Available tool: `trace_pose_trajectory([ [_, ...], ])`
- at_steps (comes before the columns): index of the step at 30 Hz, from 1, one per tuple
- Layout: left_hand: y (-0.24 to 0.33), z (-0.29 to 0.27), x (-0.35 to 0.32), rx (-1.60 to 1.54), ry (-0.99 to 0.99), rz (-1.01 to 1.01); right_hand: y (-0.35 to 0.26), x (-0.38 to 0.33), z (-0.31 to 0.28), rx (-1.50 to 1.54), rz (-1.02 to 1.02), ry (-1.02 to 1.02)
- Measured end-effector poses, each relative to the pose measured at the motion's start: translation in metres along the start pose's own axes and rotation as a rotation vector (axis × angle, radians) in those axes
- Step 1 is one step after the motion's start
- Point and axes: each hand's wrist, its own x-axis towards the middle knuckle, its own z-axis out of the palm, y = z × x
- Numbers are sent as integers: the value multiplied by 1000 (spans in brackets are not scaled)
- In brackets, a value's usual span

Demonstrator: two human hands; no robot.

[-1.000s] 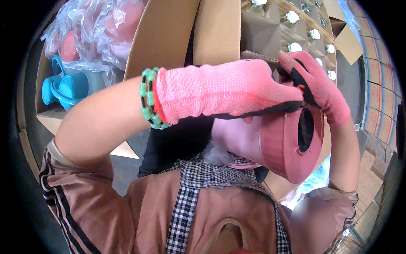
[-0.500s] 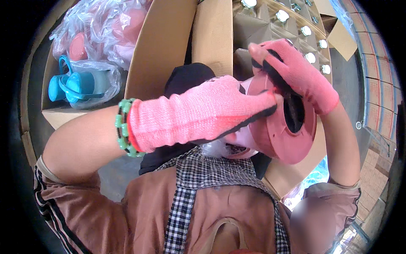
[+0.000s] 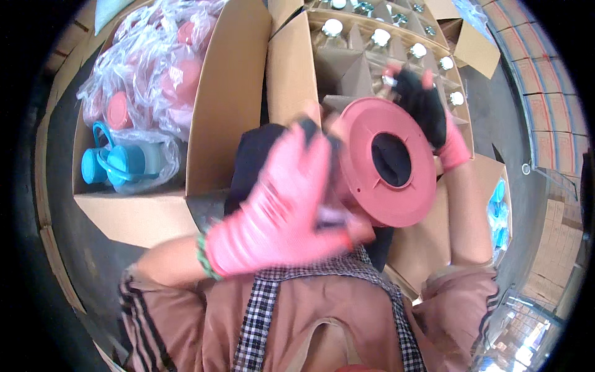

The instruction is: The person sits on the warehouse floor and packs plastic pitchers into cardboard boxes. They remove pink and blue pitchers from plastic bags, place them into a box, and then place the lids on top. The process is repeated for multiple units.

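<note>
A dusky pink plastic piece [image 3: 362,177] with a wide round flange and a dark round opening is tilted toward me above my lap. My left hand [image 3: 279,211], in a pink knitted glove, is at its left side. Its fingers are stretched and the thumb stands apart, passing below the flange; motion blurs it. My right hand [image 3: 427,111], its glove black on the palm, is behind the flange's upper right edge with fingers spread upward. Neither hand visibly grips the piece, though the flange hides its far side.
Ahead, a divided carton [image 3: 294,68] holds several clear bottles [image 3: 380,38] with white tops. At left, another carton [image 3: 232,80] holds bagged pink containers [image 3: 180,80] and blue-lidded jugs [image 3: 127,162]. Blue items [image 3: 498,211] show in a carton at right, near stacked boxes [image 3: 545,74].
My hands have come off the pink piece's rim and spread apart, the left moving left, the right lifting its fingers. The flange has turned to face me more. My view has shifted.
</note>
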Motion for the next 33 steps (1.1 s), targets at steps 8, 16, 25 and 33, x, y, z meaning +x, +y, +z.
trace_pose_trajectory([
  [8, -57, 43, 66, -719, -273, -78, 40, -122, 70, 180, -252, 532],
  [16, -93, 101, 41, -1772, -351, -602, -40, -100, 39, -1161, -344, -159],
  [25, -127, 109, 17, -1701, -372, -465, -44, -71, 62, -1653, -698, -630],
  [33, -119, 108, 34, -2022, -273, -956, 34, -43, 31, -669, -225, -188],
])
